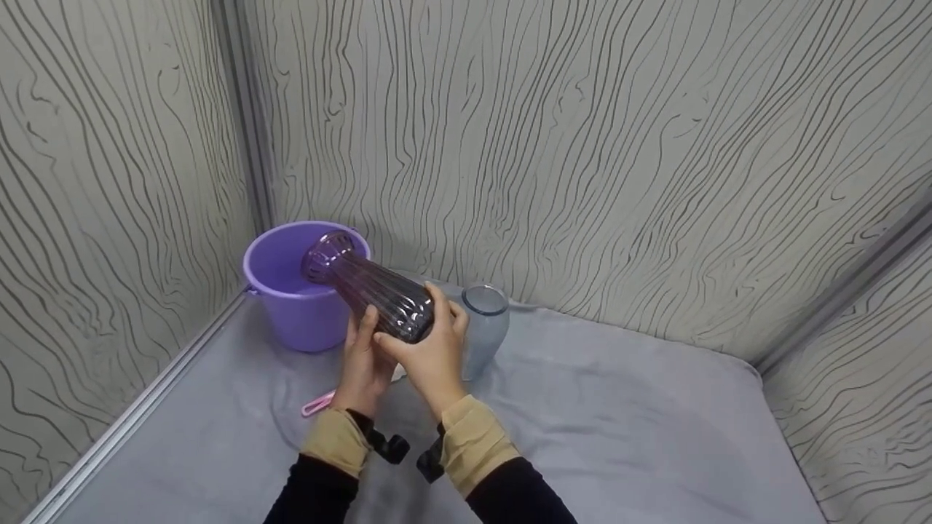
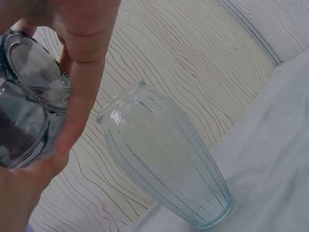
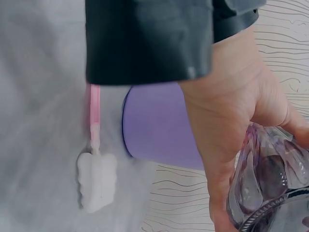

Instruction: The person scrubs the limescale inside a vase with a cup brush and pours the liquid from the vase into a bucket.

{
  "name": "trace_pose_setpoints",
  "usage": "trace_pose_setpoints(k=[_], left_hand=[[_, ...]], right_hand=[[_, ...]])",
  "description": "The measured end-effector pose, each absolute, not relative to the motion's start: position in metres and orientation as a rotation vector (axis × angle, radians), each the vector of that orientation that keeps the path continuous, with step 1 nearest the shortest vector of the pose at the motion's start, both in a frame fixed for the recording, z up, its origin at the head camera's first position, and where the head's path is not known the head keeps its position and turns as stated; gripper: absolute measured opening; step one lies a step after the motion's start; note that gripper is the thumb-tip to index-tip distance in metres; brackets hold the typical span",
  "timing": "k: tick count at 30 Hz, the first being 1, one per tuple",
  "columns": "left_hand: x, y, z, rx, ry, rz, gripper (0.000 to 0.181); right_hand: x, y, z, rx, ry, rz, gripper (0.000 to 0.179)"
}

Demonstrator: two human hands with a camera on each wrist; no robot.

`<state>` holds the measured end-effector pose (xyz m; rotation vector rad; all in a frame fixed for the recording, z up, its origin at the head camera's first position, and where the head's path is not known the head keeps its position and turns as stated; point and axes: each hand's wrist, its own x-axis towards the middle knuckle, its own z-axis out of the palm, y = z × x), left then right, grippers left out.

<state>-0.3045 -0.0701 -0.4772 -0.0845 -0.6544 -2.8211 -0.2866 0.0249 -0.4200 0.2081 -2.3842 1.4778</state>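
A ribbed, purple-tinted glass vase (image 1: 378, 291) is held tilted in both hands, its flared mouth over the inside of a purple bucket (image 1: 306, 320). My left hand (image 1: 366, 367) grips the vase's near side, low on the body. Around the base curls my right hand (image 1: 435, 356), thumb on the near side and fingers on the far side. The vase's thick round base (image 2: 41, 72) shows in the left wrist view. Just right of the right hand, a pale blue glass vase (image 1: 486, 338) stands upright on the grey cloth.
A cleaning brush with a pink handle (image 1: 318, 404) and white sponge head (image 3: 96, 181) lies on the grey cloth (image 1: 619, 437), partly hidden by the left hand in the head view. Wood-patterned walls (image 1: 510, 145) rise behind and beside the table.
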Motion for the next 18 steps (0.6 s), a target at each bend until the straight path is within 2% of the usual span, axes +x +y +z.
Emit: trace_pose_setpoints(k=[10, 18], left_hand=[[-0.304, -0.068, -0.475, -0.081, -0.538, -2.853, 0.046], [-0.307, -0.067, -0.472, -0.124, -0.467, -2.861, 0.044]], right_hand=[[-0.291, 0.021, -0.408, 0.273, -2.444, 1.42, 0.1], [-0.291, 0.019, -0.399, 0.291, -2.468, 1.342, 0.098]])
